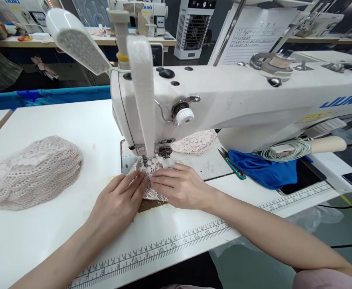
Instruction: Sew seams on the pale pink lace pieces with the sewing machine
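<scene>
The lace piece [154, 194] lies at the centre of the frame, its far part at the needle area of the sewing machine [224, 90] and its near edge between your hands. Your left hand [120, 198] and right hand [182, 186] lie close together, fingers extended over the lace from either side; the thumbs are hidden, so it cannot be told whether either pinches it. The step in hand is judged to be guiding lace under the needle. The next move appears to call for light, even pressure from you, the lace kept flat, and fingertips clear of the needle. More lace [195, 142] lies behind the needle area, and a lace pile [34, 172] sits at the left of the frame. Right of centre, you have snips [232, 164] beside a blue cloth [263, 170].
</scene>
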### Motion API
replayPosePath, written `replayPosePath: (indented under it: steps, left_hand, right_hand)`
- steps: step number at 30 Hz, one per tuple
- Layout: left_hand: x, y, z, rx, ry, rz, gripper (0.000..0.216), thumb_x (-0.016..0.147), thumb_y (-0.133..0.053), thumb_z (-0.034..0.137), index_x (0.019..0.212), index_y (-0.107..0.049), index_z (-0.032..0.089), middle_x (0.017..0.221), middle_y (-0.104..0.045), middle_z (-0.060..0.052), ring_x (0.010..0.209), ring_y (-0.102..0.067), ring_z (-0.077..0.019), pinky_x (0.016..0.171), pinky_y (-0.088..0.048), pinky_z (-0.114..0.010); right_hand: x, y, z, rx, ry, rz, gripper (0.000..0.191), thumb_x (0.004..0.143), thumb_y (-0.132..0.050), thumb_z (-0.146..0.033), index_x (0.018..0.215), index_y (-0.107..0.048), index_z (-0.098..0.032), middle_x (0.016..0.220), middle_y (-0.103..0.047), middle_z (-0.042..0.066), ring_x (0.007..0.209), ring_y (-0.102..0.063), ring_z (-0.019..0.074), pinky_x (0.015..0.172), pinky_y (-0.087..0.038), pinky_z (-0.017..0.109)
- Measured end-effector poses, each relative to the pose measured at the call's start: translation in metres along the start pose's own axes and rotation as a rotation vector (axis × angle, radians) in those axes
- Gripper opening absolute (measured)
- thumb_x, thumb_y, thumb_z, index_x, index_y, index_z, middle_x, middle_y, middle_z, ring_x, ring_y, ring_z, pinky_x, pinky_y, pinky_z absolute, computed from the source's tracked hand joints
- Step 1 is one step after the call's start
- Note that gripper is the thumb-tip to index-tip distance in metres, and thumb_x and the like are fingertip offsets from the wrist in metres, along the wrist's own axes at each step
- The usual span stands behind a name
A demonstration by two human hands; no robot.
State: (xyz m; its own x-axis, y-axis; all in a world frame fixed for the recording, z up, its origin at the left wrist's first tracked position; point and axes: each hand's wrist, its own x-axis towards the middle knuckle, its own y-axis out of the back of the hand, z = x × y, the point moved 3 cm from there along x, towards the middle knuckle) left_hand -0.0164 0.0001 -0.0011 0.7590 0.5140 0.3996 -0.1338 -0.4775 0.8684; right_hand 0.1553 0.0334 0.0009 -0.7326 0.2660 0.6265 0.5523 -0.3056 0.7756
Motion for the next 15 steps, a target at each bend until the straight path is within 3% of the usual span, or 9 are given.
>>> replayPosePath:
  steps: [15]
  left_hand:
    - [0.0043, -0.0034, -0.0047, -0.003, 0.043, 0.008, 0.032, 0.088, -0.051, 0.005, 0.117, -0.062, 0.010, 0.119, -0.068, -0.008, 0.112, -0.061, -0.0243, 0.090, -0.045, -0.039]
  right_hand:
    - [0.0007, -0.0033, 0.0033, 0.016, -0.015, -0.066, 0.029, 0.085, -0.045, -0.003, 0.085, -0.071, -0.017, 0.093, -0.076, 0.002, 0.091, -0.069, 0.0157, 0.084, -0.051, 0.031]
